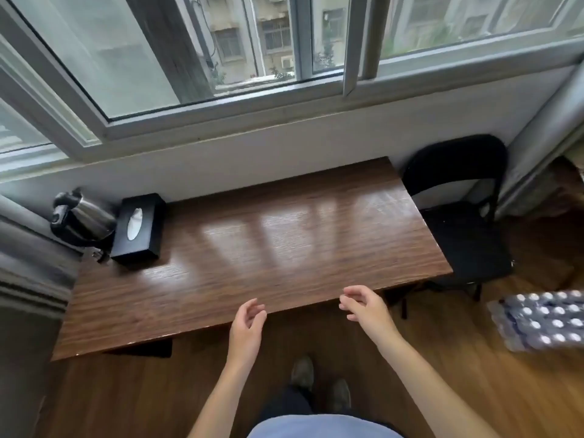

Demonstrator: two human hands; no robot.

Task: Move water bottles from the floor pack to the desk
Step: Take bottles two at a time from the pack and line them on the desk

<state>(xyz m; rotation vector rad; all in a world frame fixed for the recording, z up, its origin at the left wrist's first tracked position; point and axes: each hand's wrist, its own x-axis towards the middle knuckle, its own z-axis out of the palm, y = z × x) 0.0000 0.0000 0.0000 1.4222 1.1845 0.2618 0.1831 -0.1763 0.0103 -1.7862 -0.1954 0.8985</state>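
Observation:
A shrink-wrapped pack of water bottles (pixel 542 320) with white caps lies on the wooden floor at the right edge of the view. The dark wooden desk (pixel 259 248) stands under the window, straight ahead of me. My left hand (pixel 247 327) hovers at the desk's front edge, fingers loosely curled, holding nothing. My right hand (pixel 363 306) hangs just past the same edge, also loosely curled and holding nothing. The pack is well to the right of both hands.
A steel kettle (pixel 82 221) and a black tissue box (pixel 139 229) sit on the desk's far left. A black folding chair (pixel 461 216) stands at the desk's right end, between the desk and the pack. My feet (pixel 319 384) are on the floor below.

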